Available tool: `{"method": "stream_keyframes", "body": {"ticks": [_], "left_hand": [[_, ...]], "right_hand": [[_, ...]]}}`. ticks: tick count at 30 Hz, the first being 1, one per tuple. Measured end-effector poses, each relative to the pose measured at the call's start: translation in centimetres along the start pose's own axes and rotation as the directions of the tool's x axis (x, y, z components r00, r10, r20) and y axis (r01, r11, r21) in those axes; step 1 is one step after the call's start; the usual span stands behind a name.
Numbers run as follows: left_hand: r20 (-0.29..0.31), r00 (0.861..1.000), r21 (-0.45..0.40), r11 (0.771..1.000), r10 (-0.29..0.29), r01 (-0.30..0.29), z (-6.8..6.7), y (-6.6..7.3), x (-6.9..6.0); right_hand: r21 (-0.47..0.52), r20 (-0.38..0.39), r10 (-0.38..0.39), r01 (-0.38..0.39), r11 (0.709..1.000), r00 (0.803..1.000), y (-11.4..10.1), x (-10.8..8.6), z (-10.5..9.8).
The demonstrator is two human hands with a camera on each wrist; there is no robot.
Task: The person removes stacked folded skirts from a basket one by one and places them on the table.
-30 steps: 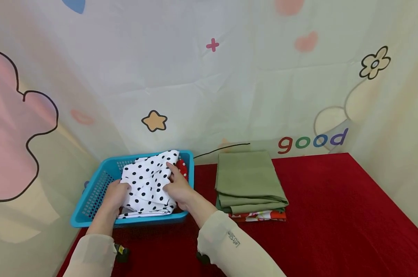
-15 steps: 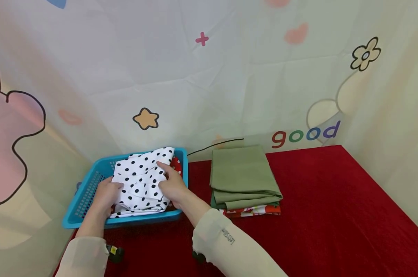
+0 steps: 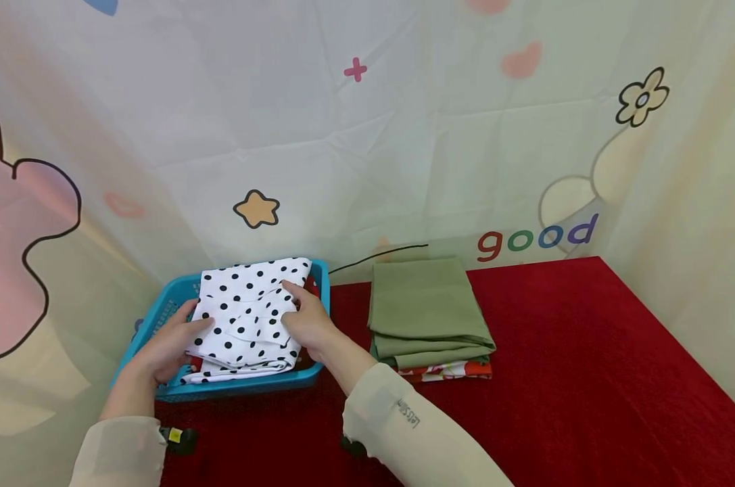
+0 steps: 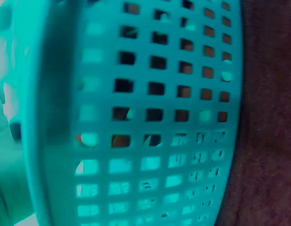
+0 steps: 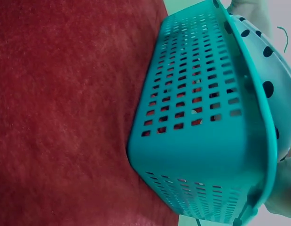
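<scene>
A folded white cloth (image 3: 239,318) with black dots lies in the blue plastic basket (image 3: 233,387), its upper part gathered in creases. My left hand (image 3: 168,343) grips its left edge, thumb on top; the other fingers are partly hidden at the side. At the right edge my right hand (image 3: 311,326) holds the cloth between thumb and fingers, with some fingertips out of sight. Red fabric (image 3: 306,358) shows beneath it. The left wrist view is mostly filled by the perforated basket wall (image 4: 154,99). In the right wrist view, the dotted cloth (image 5: 272,99) bulges above the basket rim.
To the right of the basket stands a stack with a folded olive-green cloth (image 3: 428,304) on top and red floral fabric (image 3: 452,370) at the bottom. A red covering (image 3: 556,379) lies over the table. Behind hangs a printed curtain (image 3: 318,135).
The dotted cloth has spread further left and lies flatter across the basket. My left hand has shifted left and its fingers have spread a little. The right hand stays at the right edge.
</scene>
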State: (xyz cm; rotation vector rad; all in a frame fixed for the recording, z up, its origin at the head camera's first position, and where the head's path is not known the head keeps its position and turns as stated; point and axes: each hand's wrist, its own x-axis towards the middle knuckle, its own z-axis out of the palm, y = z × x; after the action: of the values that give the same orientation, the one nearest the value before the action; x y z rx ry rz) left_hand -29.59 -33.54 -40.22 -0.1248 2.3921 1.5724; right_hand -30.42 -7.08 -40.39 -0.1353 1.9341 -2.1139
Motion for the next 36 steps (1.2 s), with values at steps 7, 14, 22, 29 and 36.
{"method": "stream_keyframes", "body": {"ticks": [7, 14, 22, 29, 36], "left_hand": [[0.029, 0.995, -0.074, 0.993, 0.096, -0.093, -0.7, 0.2, -0.9], [-0.012, 0.993, -0.098, 0.988, 0.119, -0.12, -0.5, 0.8, -1.5], [-0.01, 0.987, -0.136, 0.978, 0.159, -0.159, -0.1, 2.6, -2.1], [-0.045, 0.99, -0.103, 0.985, 0.136, -0.14, 0.2, 3.1, -2.2], [-0.14, 0.984, 0.151, 0.985, 0.109, -0.087, 0.9, 3.2, -2.5]], "right_hand": [[0.029, 0.03, 0.003, -0.004, 1.0, 1.0, -0.7, -0.1, -0.9], [0.028, 0.057, -0.013, 0.012, 1.0, 0.998, -1.5, -0.4, -1.5], [0.027, 0.057, -0.03, 0.028, 0.999, 0.998, -2.2, -0.7, -2.4], [0.03, 0.057, -0.031, 0.03, 0.999, 0.998, -2.2, -0.6, -2.4], [0.042, 0.047, -0.025, 0.023, 0.999, 0.999, -1.6, -0.3, -1.9]]}}
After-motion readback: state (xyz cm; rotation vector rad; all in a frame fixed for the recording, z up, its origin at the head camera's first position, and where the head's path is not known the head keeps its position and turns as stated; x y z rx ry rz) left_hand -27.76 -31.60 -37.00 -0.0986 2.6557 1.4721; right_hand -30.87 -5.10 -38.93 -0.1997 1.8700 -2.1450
